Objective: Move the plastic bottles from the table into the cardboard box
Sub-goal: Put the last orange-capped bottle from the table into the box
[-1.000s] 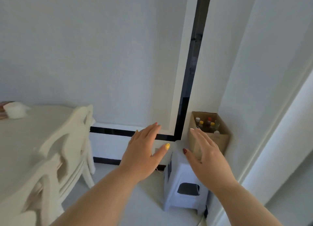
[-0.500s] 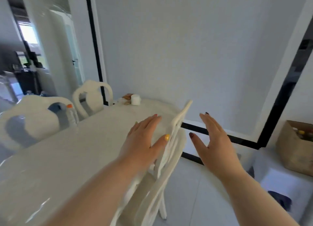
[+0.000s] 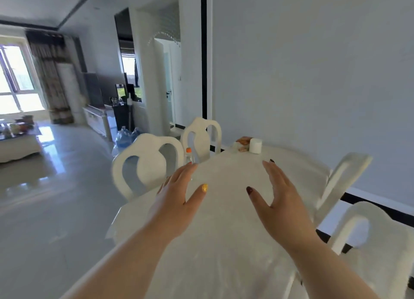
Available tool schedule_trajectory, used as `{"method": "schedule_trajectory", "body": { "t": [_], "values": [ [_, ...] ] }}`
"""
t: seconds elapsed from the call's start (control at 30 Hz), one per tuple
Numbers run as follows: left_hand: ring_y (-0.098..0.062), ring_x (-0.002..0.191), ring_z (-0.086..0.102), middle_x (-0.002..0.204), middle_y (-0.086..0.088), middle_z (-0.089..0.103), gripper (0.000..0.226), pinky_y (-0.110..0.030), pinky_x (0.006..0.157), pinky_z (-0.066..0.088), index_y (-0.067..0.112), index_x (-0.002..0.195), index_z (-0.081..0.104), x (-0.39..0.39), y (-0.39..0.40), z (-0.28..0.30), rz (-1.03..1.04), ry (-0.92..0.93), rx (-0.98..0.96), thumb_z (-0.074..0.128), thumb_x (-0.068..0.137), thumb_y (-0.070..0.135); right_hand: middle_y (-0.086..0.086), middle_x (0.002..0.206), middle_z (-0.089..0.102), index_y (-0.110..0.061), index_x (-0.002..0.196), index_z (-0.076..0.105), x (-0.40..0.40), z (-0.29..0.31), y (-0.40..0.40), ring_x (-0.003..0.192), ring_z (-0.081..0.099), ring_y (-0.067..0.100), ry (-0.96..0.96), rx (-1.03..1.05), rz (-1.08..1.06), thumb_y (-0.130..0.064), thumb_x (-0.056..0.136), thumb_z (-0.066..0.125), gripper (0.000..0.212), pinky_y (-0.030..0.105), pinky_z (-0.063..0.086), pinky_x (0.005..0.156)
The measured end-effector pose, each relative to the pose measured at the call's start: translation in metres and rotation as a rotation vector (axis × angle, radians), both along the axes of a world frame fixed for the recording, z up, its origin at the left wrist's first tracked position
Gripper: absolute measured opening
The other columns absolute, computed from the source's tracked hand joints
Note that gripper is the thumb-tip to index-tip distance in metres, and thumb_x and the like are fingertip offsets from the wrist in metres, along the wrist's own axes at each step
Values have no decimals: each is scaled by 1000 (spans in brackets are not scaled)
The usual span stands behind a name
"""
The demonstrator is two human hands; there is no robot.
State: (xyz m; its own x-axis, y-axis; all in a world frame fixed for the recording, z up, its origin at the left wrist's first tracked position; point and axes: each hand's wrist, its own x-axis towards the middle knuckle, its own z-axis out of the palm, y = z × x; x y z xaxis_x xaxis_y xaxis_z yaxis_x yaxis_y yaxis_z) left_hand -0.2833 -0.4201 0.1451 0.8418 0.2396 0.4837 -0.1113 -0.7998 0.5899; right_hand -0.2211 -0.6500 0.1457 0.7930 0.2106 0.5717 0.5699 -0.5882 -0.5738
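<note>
A clear plastic bottle (image 3: pixel 189 157) with an orange cap stands at the left edge of the white table (image 3: pixel 224 242), just beyond my left fingertips. My left hand (image 3: pixel 179 198) hovers above the table, fingers spread, holding nothing. My right hand (image 3: pixel 280 200) is raised beside it, palm turned inward, also empty. The cardboard box is out of view.
White chairs stand at the table's left side (image 3: pixel 145 162) and far left (image 3: pixel 201 135), and two more on the right (image 3: pixel 342 177) (image 3: pixel 376 238). A white jar (image 3: pixel 255 145) and a small snack packet (image 3: pixel 243 142) sit at the table's far end. Large water jugs (image 3: pixel 125 137) rest on the floor.
My view has swung left from the cardboard box on the stool to the table. Both hands stay raised and empty; the bottle now lies near my left fingertips.
</note>
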Motion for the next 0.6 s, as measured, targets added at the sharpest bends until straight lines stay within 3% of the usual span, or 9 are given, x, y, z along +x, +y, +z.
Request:
{"method": "schedule_trajectory", "body": {
  "t": [0.13, 0.3, 0.43, 0.6],
  "values": [
    [-3, 138, 35, 142, 36, 32, 68, -34, 110, 34, 47, 146, 31, 44, 69, -8, -8, 2, -67, 35, 81, 67, -6, 158, 33, -27, 151, 31, 49, -2, 75, 143, 30, 13, -8, 25, -2, -48, 88, 56, 71, 25, 27, 107],
    [-7, 139, 35, 152, 22, 37, 62, -34, 113, 32, 39, 148, 34, 91, 143, -14, 1, 38, -77, 43, 89, 58, -8, 158, 31, -27, 152, 29, 95, -2, 149, 143, 30, 12, 52, 40, 0, -46, 91, 57, 70, 23, 26, 107],
    [-8, 138, 36, 153, 19, 37, 69, -34, 111, 32, 39, 148, 33, 132, 190, -16, 12, 63, -101, 38, 85, 66, -10, 159, 29, -28, 152, 27, 127, -4, 195, 144, 26, 9, 97, -4, -10, -47, 91, 56, 70, 20, 22, 105],
    [-8, 138, 37, 154, 15, 37, 59, -33, 108, 33, 38, 149, 32, 203, 234, -31, -56, 117, -114, 45, 94, 55, -11, 157, 31, -29, 152, 25, 178, -14, 244, 142, 31, 10, 183, -60, -65, -52, 91, 53, 71, 23, 28, 105]
  ]
}}
